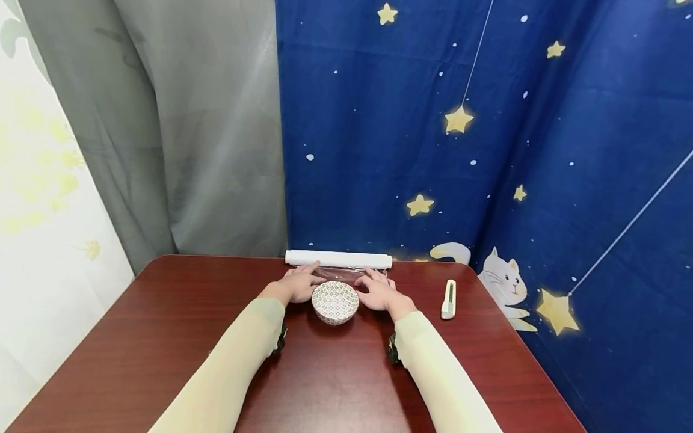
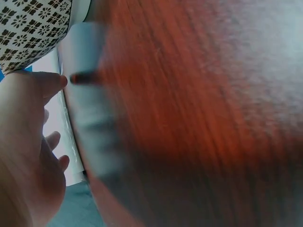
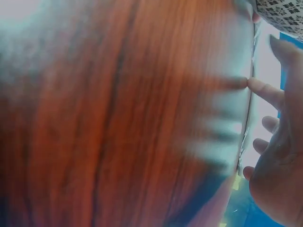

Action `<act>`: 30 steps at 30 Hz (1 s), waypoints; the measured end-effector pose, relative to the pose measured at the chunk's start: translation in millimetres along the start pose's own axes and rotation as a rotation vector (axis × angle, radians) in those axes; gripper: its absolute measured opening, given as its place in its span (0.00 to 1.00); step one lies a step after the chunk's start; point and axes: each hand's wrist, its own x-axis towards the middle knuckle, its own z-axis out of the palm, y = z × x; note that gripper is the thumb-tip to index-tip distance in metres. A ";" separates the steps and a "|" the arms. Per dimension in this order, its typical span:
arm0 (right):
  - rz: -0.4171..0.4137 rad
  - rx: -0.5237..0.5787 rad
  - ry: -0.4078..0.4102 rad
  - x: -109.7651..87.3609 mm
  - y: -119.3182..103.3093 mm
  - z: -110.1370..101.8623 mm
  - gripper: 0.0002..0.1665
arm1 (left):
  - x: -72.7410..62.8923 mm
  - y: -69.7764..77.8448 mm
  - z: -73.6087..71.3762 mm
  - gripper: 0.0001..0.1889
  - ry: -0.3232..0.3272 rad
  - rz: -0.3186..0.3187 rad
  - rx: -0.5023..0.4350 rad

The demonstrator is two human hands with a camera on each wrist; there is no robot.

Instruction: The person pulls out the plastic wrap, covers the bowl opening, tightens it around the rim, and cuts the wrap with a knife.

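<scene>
A patterned bowl (image 1: 335, 302) stands upright on the table between the two hands. Behind it lies a white roll of cling film (image 1: 338, 259), with a strip of clear film (image 1: 340, 275) along its near side. My left hand (image 1: 295, 284) rests left of the bowl, fingers reaching to the film by the roll; in the left wrist view its thumb is close beside the bowl (image 2: 35, 28). On the other side my right hand (image 1: 379, 291) has its fingers spread at the film's right part. Its fingertips touch down near the film edge in the right wrist view. Neither hand visibly grips anything.
A white utility knife (image 1: 449, 299) lies on the right of the reddish-brown table (image 1: 325, 385). The roll lies along the table's far edge. Behind it hang a grey curtain (image 1: 216, 132) and a blue star-patterned curtain (image 1: 373, 120).
</scene>
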 end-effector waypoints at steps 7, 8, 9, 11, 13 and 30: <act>0.065 0.047 -0.015 5.9 -3.3 -1.9 0.45 | 4.9 0.0 -4.4 0.26 -0.015 0.002 0.037; 0.074 0.050 -0.018 6.1 -3.7 -3.4 0.47 | 6.4 0.4 -4.3 0.26 -0.018 0.002 0.037; 0.083 0.056 -0.019 5.9 -4.5 -5.5 0.47 | 7.9 0.8 -4.2 0.26 -0.022 0.002 0.040; 0.099 0.071 -0.021 5.7 -5.9 -9.3 0.46 | 11.2 0.7 -3.3 0.26 -0.027 -0.003 0.050; 0.107 0.095 -0.015 7.0 -5.0 -10.5 0.46 | 14.2 0.2 -2.0 0.27 -0.013 -0.010 0.048; 0.033 0.270 0.082 13.5 -4.7 -22.6 0.40 | 70.3 -51.7 22.5 0.24 0.238 0.054 -0.085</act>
